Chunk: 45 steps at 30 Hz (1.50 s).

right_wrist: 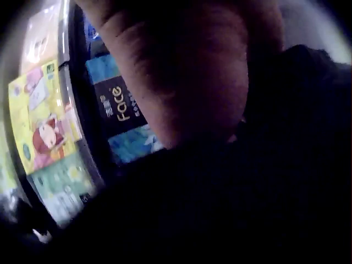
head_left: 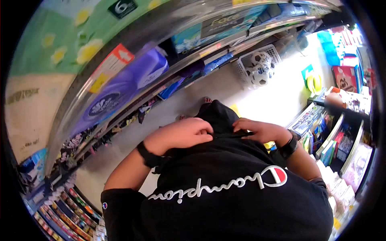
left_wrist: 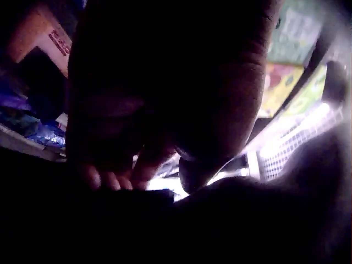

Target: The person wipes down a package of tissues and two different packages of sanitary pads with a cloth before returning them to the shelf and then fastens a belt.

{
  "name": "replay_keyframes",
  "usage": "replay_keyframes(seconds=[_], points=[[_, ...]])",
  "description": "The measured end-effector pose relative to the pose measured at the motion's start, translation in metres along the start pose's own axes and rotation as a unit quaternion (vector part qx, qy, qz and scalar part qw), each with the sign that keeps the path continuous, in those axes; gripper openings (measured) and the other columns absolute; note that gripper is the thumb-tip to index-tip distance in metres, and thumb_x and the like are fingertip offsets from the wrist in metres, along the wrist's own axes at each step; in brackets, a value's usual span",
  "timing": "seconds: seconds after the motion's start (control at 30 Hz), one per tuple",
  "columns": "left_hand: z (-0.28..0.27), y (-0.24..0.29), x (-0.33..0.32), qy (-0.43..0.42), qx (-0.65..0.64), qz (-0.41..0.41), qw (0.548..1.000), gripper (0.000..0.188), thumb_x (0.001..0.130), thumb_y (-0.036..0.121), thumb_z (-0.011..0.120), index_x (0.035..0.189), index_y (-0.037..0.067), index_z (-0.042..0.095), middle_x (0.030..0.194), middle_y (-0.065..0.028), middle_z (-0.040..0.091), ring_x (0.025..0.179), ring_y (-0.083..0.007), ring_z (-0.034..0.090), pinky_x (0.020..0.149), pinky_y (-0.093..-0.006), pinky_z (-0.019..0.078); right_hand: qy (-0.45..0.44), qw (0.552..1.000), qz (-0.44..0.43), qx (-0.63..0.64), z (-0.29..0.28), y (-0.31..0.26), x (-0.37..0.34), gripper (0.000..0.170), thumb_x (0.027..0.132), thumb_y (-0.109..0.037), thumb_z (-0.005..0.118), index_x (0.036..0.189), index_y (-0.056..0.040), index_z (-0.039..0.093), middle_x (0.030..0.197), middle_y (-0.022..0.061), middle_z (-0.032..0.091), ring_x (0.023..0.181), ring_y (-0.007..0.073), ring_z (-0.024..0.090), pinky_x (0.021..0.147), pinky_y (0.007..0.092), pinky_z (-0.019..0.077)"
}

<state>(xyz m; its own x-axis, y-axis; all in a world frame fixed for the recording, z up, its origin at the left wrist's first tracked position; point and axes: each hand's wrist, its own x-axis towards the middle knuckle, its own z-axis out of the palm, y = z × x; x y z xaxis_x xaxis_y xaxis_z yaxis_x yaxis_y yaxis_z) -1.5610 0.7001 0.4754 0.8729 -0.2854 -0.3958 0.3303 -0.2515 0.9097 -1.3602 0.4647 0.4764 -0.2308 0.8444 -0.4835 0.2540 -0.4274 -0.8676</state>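
A black T-shirt with white "Champion" lettering covers the person's front in the head view. At its lower part the left hand pinches a fold of the cloth between thumb and fingers. Opposite it, the right hand pinches the same fold, with a gap of dark cloth between the two. Each wrist carries a black band. In the left wrist view the fingertips bend down onto dark cloth. The right wrist view shows the right hand against the shirt, its fingertips mostly hidden.
Along the left runs a shelf with a purple bottle-shaped pack and a "Face" tissue box. A white basket of wrapped footballs stands on the pale floor ahead. Goods fill a rack on the right.
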Motion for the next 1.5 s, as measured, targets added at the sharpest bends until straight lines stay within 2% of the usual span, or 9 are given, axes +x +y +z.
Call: replay_keyframes(seconds=[0.07, 0.13, 0.23, 0.4, 0.57, 0.7, 0.77, 1.03, 1.5], points=[[-0.003, -0.008, -0.038, 0.068, -0.085, 0.003, 0.994, 0.02, 0.088, 0.015, 0.064, 0.1, -0.001, 0.06, 0.09, -0.013, 0.062, 0.083, -0.0247, 0.062, 0.072, -0.035, 0.0492, -0.043, 0.993, -0.113, 0.001, -0.021, 0.01, 0.001, 0.031, 0.089, -0.01, 0.065, 0.118, -0.005, 0.059, 0.123, 0.0116, 0.055, 0.116, 0.0264, 0.051, 0.102, 0.0381, 0.0386], [0.0, -0.02, -0.08, 0.088, 0.006, -0.022, 0.996, 0.017, 0.087, 0.011, 0.065, 0.101, 0.002, 0.061, 0.09, -0.0113, 0.064, 0.082, -0.0229, 0.062, 0.07, -0.0335, 0.0488, 0.014, 0.998, 0.036, 0.049, -0.035, -0.023, 0.004, 0.029, 0.086, -0.007, 0.066, 0.115, -0.0091, 0.064, 0.119, 0.0067, 0.061, 0.111, 0.0217, 0.056, 0.093, 0.0335, 0.0439], [0.034, -0.029, -0.128, 0.104, -0.08, -0.157, 0.979, 0.017, 0.087, 0.006, 0.063, 0.104, 0.003, 0.06, 0.09, -0.0112, 0.065, 0.082, -0.0231, 0.062, 0.07, -0.0331, 0.0485, 0.079, 0.996, -0.01, -0.046, -0.04, -0.034, 0.027, 0.016, 0.088, -0.013, 0.066, 0.102, -0.005, 0.068, 0.09, 0.0055, 0.068, 0.083, 0.0199, 0.064, 0.073, 0.0307, 0.0493], [0.088, -0.02, -0.153, 0.243, -0.108, -0.133, 0.955, 0.027, 0.085, 0.0, 0.064, 0.11, 0.004, 0.055, 0.096, -0.0155, 0.061, 0.09, -0.0286, 0.062, 0.077, -0.0351, 0.0496, -0.125, 0.986, -0.011, -0.112, -0.014, -0.071, 0.098, 0.013, 0.089, -0.012, 0.065, 0.096, -0.0012, 0.064, 0.081, 0.0101, 0.063, 0.077, 0.022, 0.062, 0.071, 0.0337, 0.0489], [0.112, -0.015, -0.152, 0.309, -0.135, -0.111, 0.935, 0.037, 0.08, -0.003, 0.066, 0.113, 0.004, 0.051, 0.101, -0.0171, 0.057, 0.096, -0.0332, 0.06, 0.078, -0.0378, 0.049, -0.259, 0.949, -0.132, -0.122, -0.004, -0.055, 0.132, 0.026, 0.087, -0.02, 0.069, 0.102, -0.0011, 0.06, 0.084, 0.0111, 0.061, 0.079, 0.0256, 0.061, 0.069, 0.0365, 0.0481], [0.129, -0.025, -0.145, 0.377, -0.07, -0.122, 0.915, 0.029, 0.081, -0.004, 0.062, 0.106, 0.004, 0.049, 0.094, -0.0187, 0.058, 0.089, -0.0383, 0.059, 0.073, -0.0418, 0.0481, -0.285, 0.931, -0.14, -0.179, 0.002, -0.068, 0.145, 0.027, 0.087, -0.022, 0.07, 0.1, -0.001, 0.06, 0.083, 0.0093, 0.06, 0.076, 0.0231, 0.059, 0.069, 0.0359, 0.0467], [0.138, -0.035, -0.142, 0.401, -0.089, -0.105, 0.906, 0.026, 0.082, -0.004, 0.06, 0.105, 0.004, 0.049, 0.091, -0.0192, 0.057, 0.086, -0.0399, 0.058, 0.071, -0.0433, 0.0475, -0.26, 0.961, -0.06, -0.075, 0.006, -0.059, 0.146, 0.028, 0.088, -0.024, 0.069, 0.1, -0.0007, 0.06, 0.082, 0.009, 0.059, 0.076, 0.0204, 0.057, 0.068, 0.0353, 0.0452], [0.152, -0.014, -0.162, 0.522, -0.056, -0.15, 0.838, 0.007, 0.087, 0.004, 0.061, 0.087, 0.001, 0.055, 0.075, -0.0176, 0.056, 0.071, -0.0369, 0.056, 0.063, -0.0394, 0.0448, -0.259, 0.965, -0.042, -0.026, 0.032, -0.059, 0.159, 0.036, 0.09, -0.032, 0.069, 0.103, 0.0007, 0.059, 0.084, 0.0059, 0.056, 0.078, 0.0148, 0.052, 0.07, 0.0312, 0.044], [0.146, -0.019, -0.154, 0.476, -0.092, -0.122, 0.866, 0.011, 0.087, 0.01, 0.063, 0.084, 0.002, 0.056, 0.073, -0.0162, 0.054, 0.068, -0.0346, 0.055, 0.062, -0.0374, 0.0445, -0.273, 0.951, -0.044, -0.14, 0.014, -0.097, 0.124, 0.032, 0.087, -0.023, 0.07, 0.106, -0.0015, 0.055, 0.088, 0.0093, 0.055, 0.08, 0.0237, 0.054, 0.072, 0.0361, 0.0441]])
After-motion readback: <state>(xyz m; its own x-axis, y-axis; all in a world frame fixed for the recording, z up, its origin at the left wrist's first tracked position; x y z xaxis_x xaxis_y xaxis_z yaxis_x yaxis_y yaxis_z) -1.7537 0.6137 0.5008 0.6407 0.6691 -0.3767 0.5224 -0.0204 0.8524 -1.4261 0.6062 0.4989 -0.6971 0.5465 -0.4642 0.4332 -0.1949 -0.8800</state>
